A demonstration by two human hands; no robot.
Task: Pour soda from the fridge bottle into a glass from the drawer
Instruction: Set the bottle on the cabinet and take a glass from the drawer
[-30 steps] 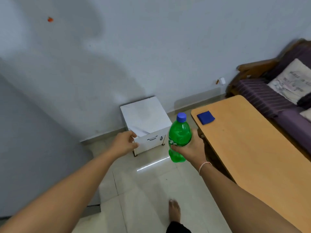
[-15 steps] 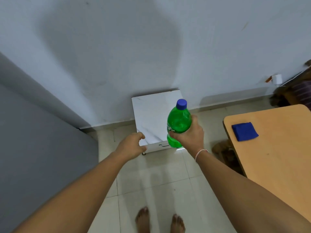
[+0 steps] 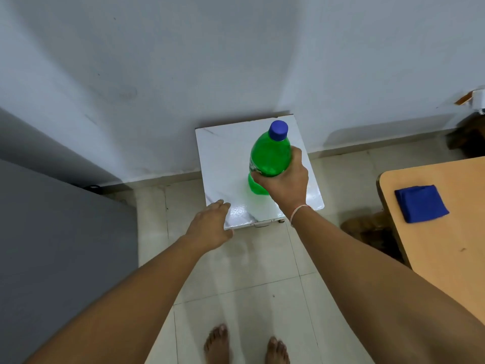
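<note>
My right hand [image 3: 284, 178] is wrapped around a green soda bottle [image 3: 269, 158] with a blue cap, held upright over the top of a small white drawer cabinet [image 3: 223, 158] that stands against the wall. The bottle's base is at or just above the cabinet top; I cannot tell if it touches. My left hand [image 3: 208, 228] reaches forward with fingers spread, its fingertips at the cabinet's front left corner, holding nothing. A bit of the drawer handle [image 3: 261, 225] shows under the front edge. No glass is in view.
A grey fridge [image 3: 60, 245] fills the left side. A wooden table [image 3: 446, 253] stands at the right with a blue cloth [image 3: 421, 203] on it. Something dark and brown lies on the floor under the table's edge. My bare feet stand on the tiled floor.
I have stepped closer to the cabinet. The bottle has come down over the cabinet top, and my left hand has stayed at the front left corner.
</note>
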